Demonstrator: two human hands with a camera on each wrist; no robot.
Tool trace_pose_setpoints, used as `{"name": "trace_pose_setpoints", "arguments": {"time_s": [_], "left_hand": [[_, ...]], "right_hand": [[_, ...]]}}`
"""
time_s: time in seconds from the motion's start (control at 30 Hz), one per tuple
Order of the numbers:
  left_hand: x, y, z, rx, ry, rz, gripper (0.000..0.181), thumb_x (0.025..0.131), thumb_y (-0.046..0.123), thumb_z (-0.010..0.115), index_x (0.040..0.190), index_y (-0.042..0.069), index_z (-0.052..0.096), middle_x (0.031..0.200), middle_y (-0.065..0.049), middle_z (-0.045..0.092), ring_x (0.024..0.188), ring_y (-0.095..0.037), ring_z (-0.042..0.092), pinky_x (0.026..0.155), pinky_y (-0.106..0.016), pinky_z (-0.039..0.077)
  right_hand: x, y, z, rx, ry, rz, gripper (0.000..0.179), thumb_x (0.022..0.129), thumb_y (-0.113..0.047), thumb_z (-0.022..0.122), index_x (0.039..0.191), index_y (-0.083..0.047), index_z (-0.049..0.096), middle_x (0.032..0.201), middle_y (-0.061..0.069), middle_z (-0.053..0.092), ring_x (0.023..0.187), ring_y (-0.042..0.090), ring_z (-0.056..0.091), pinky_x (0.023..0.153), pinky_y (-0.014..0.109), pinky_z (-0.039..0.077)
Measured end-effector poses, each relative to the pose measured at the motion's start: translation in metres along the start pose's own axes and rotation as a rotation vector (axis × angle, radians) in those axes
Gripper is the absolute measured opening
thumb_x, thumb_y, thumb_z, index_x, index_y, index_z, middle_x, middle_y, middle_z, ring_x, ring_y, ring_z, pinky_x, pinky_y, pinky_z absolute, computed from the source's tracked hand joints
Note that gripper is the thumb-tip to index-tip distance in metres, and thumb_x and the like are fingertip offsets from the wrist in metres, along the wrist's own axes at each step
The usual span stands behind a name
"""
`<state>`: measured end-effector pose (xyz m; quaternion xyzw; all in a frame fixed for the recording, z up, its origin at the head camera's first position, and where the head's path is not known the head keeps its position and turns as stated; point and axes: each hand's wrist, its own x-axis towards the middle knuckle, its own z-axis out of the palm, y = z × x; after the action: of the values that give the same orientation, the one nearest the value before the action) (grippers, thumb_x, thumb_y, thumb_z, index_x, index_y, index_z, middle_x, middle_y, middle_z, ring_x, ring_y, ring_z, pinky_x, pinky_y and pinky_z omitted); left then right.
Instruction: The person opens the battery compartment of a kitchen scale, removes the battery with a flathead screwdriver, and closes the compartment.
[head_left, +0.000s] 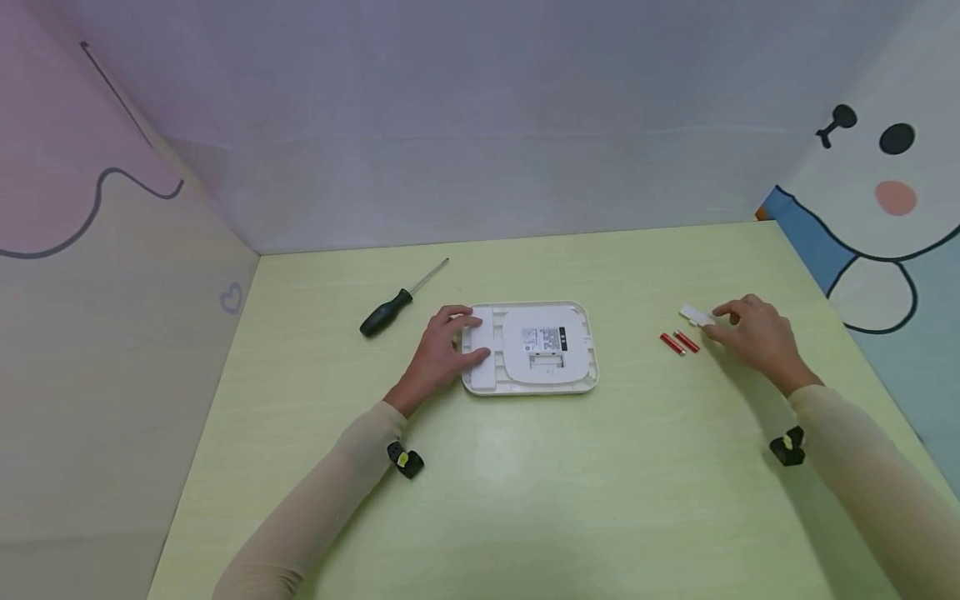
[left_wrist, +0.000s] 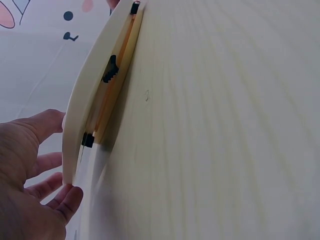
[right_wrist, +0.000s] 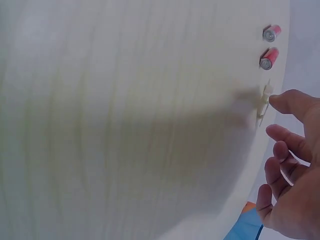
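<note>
A white rectangular device [head_left: 547, 333] with rounded corners lies with its underside up, showing a printed label and a small battery recess. My left hand [head_left: 442, 350] holds its left end, thumb and fingertips on the raised white strip [head_left: 483, 375]. In the left wrist view, fingers bend at the edge of the device [left_wrist: 82, 100]. At the right, the thumb of my right hand [head_left: 759, 337] touches a small white battery cover [head_left: 695, 315]; the index finger stands apart from the thumb. Two red batteries, one nearer [head_left: 672, 344] and one farther [head_left: 686, 341], lie beside the cover.
A screwdriver [head_left: 386, 315] with a dark handle lies at the upper left of the pale wooden table [head_left: 540, 483], its shaft pointing away. Cloth-like walls [head_left: 480, 167] enclose the table at the back and sides, with cartoon drawings on them.
</note>
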<state>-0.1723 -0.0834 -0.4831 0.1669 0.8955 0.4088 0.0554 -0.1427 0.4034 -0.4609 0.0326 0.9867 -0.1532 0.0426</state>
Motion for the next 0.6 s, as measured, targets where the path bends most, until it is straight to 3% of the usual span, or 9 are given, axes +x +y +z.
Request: {"name": "trace_pose_setpoints", "arguments": {"time_s": [0.43,0.6], "left_hand": [[0.0005,0.0015,0.0000,0.003,-0.007,-0.010,0.048,0.083,0.029,0.078,0.125,0.009,0.065,0.141,-0.003,0.046,0.133,-0.027,0.039,0.108,-0.045,0.037],[0.0012,0.0012,-0.0001,0.014,-0.008,-0.012,0.048,0.083,0.029,0.078,0.125,0.009,0.065,0.141,-0.003,0.046,0.133,-0.027,0.039,0.108,-0.045,0.037]], "right_hand": [[0.0030,0.0031,0.0030,0.014,-0.033,-0.007,0.047,0.091,-0.035,0.065,0.114,0.006,0.065,0.099,0.023,0.053,0.086,0.036,0.049,0.067,0.051,0.037],[0.0046,0.0033,0.0032,0.027,-0.049,-0.001,0.048,0.091,-0.036,0.065,0.113,0.006,0.065,0.096,0.022,0.052,0.084,0.033,0.047,0.065,0.044,0.035]]}}
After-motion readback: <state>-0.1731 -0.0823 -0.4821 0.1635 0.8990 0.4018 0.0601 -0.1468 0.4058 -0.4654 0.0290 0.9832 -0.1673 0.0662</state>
